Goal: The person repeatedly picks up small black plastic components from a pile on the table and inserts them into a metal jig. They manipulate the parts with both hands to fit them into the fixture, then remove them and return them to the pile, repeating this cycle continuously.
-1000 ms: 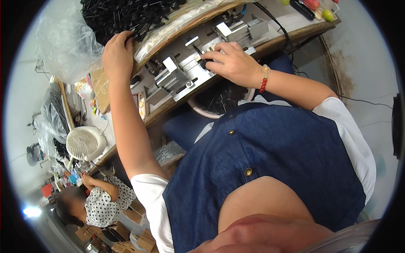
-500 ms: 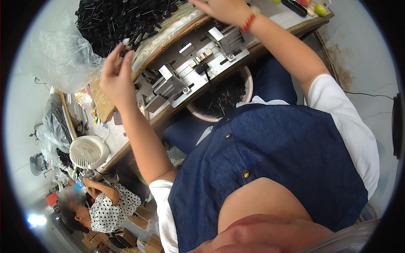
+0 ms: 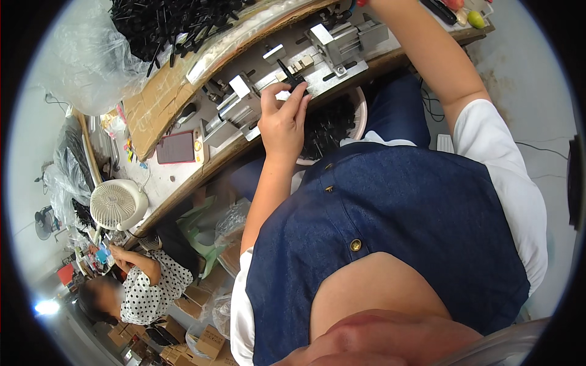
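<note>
My left hand (image 3: 282, 125) is at the middle of the metal fixture, its thumb and fingers closed on a small black plastic part (image 3: 295, 81) with a thin stem. That part lies at the small pale blocks (image 3: 303, 63) between the fixture's two silver clamp units, the left clamp (image 3: 241, 107) and the right clamp (image 3: 332, 49). Of my right arm the forearm (image 3: 421, 46) shows, reaching to the top edge past the right clamp; the hand itself is cut off there. A large heap of similar black parts (image 3: 171, 27) lies beyond the fixture on the bench.
Below the bench edge, a pink basin (image 3: 360, 116) holds more black parts. Left of the fixture are a phone (image 3: 175, 147), cardboard (image 3: 152, 110) and a white fan (image 3: 116, 204). Fruit (image 3: 475, 19) sits at the far right. A person in a dotted top (image 3: 155, 287) sits at lower left.
My left hand has come from beside the heap down to the fixture and closed on a black part. My right hand has moved out past the top edge.
</note>
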Motion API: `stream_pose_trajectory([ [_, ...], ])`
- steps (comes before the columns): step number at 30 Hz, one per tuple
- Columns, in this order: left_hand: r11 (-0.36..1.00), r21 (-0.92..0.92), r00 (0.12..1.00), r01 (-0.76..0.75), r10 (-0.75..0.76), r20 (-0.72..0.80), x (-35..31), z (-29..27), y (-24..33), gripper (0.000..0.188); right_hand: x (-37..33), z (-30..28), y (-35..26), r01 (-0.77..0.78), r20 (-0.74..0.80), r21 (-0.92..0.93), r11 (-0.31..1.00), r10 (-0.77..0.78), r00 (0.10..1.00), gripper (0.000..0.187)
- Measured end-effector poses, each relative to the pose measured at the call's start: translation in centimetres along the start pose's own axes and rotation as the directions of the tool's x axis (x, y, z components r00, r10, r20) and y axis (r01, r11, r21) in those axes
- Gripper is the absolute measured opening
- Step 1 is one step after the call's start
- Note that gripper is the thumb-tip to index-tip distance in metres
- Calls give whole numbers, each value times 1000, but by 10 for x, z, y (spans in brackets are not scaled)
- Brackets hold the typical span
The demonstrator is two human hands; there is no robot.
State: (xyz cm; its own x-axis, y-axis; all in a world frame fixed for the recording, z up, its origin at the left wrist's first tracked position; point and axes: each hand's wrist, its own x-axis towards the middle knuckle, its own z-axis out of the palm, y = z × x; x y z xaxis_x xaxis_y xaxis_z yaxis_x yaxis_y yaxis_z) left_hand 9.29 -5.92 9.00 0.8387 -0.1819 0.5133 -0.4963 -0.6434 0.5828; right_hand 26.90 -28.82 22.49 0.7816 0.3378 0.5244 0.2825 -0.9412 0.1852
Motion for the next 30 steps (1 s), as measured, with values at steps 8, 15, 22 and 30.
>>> stream_pose_trajectory([
  [8, 996, 64, 998, -59, 60, -20, 6, 4, 2, 30, -42, -34, -7, 79, -279, 386, 919, 35, 960, 26],
  [15, 995, 92, 999, -34, 34, 1, 7, -1, 8, 41, -94, -40, -44, 70, -217, 743, 665, 141, 966, 18],
  [22, 997, 35, 997, -62, 61, 39, 26, -28, 13, 40, -146, -36, -75, 190, -151, 757, 626, -116, 982, 22],
  [30, 761, 565, 917, -317, 398, -21, 148, -109, -73, 26, -169, -2, -106, 244, -98, 626, 740, -235, 967, 23],
])
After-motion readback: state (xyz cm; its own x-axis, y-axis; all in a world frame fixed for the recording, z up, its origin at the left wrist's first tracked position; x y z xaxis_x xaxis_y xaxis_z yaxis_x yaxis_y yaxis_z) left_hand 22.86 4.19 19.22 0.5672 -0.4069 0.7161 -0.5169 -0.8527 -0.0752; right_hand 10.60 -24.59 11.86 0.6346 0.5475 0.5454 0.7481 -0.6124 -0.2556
